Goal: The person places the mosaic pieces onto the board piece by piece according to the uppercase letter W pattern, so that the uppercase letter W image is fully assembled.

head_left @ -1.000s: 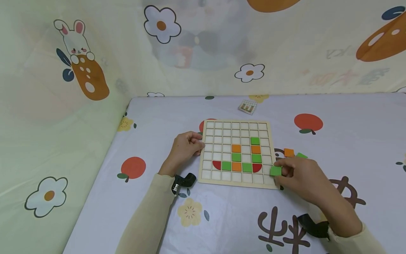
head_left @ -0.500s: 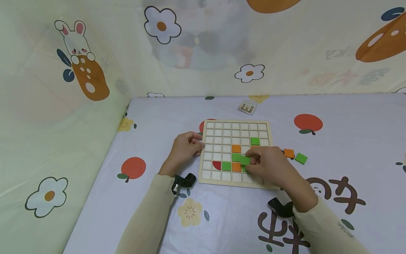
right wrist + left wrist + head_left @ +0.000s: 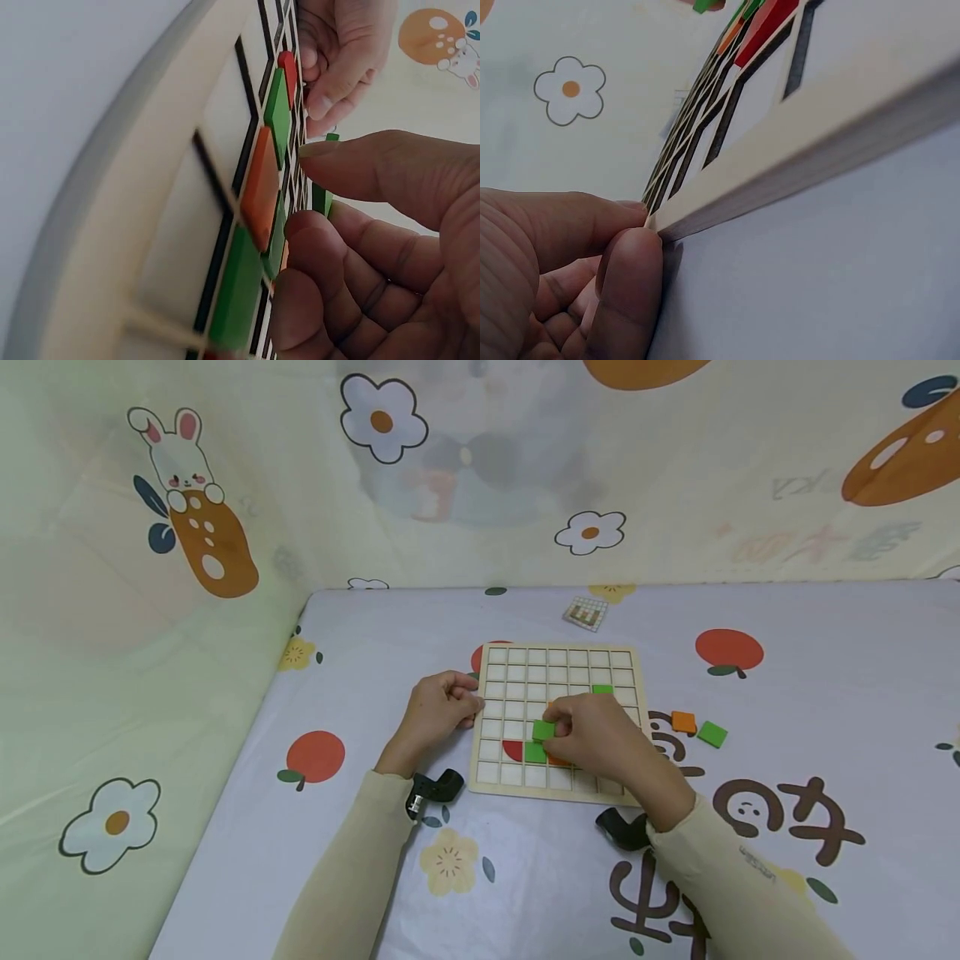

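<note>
A wooden grid board [image 3: 517, 675] lies on the cloth, with several coloured tiles set in its cells. My left hand [image 3: 438, 714] holds the board's left edge; thumb and index finger meet at the rim in the left wrist view. Between thumb and fingers, my right hand [image 3: 603, 739] pinches a green square tile [image 3: 543, 732] above the board's lower middle. A red rounded tile [image 3: 513, 750] and another green tile [image 3: 535, 753] sit just below it. In the right wrist view an orange tile [image 3: 261, 191] shows in its cell. The right hand covers other tiles from the head camera.
To the right of the board lie a loose orange tile [image 3: 683, 722] and a loose green tile [image 3: 712, 734]. A small pattern card [image 3: 585, 613] rests behind the board. A patterned cloth wall [image 3: 480, 477] rises at the back.
The right hand has carried the green tile leftward from the board's right edge to over its lower middle. My left hand has stayed at the left edge.
</note>
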`<state>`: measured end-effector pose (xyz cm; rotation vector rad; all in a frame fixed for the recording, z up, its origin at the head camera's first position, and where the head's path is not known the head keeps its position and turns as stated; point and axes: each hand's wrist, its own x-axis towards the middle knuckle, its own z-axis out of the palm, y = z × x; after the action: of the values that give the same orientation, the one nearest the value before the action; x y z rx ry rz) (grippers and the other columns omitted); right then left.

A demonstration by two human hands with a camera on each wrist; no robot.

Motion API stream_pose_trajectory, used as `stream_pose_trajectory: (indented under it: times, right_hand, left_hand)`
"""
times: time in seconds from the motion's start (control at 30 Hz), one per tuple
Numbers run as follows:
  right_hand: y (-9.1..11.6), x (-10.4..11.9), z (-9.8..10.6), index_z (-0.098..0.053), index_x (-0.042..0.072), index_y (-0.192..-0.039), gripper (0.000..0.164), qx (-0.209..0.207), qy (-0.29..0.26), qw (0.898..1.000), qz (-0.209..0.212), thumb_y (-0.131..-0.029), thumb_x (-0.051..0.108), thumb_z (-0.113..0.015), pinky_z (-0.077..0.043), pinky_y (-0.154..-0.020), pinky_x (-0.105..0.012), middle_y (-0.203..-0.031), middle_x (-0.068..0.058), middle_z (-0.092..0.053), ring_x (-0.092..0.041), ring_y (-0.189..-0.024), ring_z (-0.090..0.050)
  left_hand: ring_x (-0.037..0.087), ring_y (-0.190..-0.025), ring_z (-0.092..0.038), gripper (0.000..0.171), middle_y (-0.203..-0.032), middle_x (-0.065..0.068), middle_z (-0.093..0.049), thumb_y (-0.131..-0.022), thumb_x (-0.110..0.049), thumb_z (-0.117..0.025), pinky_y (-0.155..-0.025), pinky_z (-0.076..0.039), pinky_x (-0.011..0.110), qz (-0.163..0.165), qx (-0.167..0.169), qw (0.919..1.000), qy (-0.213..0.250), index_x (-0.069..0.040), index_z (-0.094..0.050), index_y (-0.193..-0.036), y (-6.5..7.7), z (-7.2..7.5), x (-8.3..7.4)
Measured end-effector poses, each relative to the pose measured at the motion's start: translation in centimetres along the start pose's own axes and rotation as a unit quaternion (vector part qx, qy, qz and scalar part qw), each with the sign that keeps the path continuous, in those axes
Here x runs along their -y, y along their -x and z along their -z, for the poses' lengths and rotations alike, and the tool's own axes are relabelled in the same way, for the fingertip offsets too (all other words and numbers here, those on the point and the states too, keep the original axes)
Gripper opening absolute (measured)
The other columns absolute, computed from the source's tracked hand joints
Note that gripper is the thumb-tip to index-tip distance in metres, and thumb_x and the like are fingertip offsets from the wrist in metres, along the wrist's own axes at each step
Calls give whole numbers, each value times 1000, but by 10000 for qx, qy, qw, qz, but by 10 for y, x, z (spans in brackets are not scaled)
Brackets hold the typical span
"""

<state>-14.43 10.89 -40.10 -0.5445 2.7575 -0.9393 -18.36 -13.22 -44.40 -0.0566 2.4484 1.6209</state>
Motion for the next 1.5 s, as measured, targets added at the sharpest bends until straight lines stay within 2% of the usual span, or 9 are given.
stream_pose_trajectory:
  times: [0.17,0.43,0.87,1.1,1.5]
  right_hand:
    - [-8,7,-3,-78,1,-102,22,119,16,9999,-31,-80,3,-73,-41,-60,-28,-65,1,-57,-14,-64,-51]
    - [-19,10,-9,-79,2,-106,25,249,92,9996,-120,-82,3,-74,-42,-62,-28,-68,0,-60,-15,-67,-53]
    - [-27,18,-13,-79,2,-102,21,332,177,9992,94,-82,7,-77,-48,-68,-29,-68,1,-60,-13,-66,-55]
    - [-30,21,-12,-78,1,-103,22,476,84,9988,-80,-83,8,-77,-46,-65,-28,-68,1,-60,-13,-64,-54]
    - [-33,20,-12,-77,1,-104,21,602,129,9981,-80,-84,9,-78,-49,-67,-29,-71,0,-64,-13,-67,-57]
  left_hand:
    - [11,-63,-63,20,-84,6,-66,-94,-5,-75,-61,-57,21,-1,-1,10000,13,-1,-70,-113,0,0,1]
    - [11,-63,-63,20,-85,7,-66,-94,-5,-74,-61,-57,20,-53,25,10000,34,0,-70,-113,0,0,2]
    - [13,-65,-65,21,-86,7,-66,-95,-7,-75,-62,-59,22,20,9,10000,18,-2,-70,-114,0,1,2]
    - [11,-64,-64,20,-86,7,-66,-94,-7,-75,-62,-59,21,-32,11,10000,5,-2,-70,-113,-1,1,1]
    - [11,-63,-64,21,-85,7,-65,-94,-5,-74,-60,-58,21,-106,78,9998,137,1,-70,-114,0,2,0]
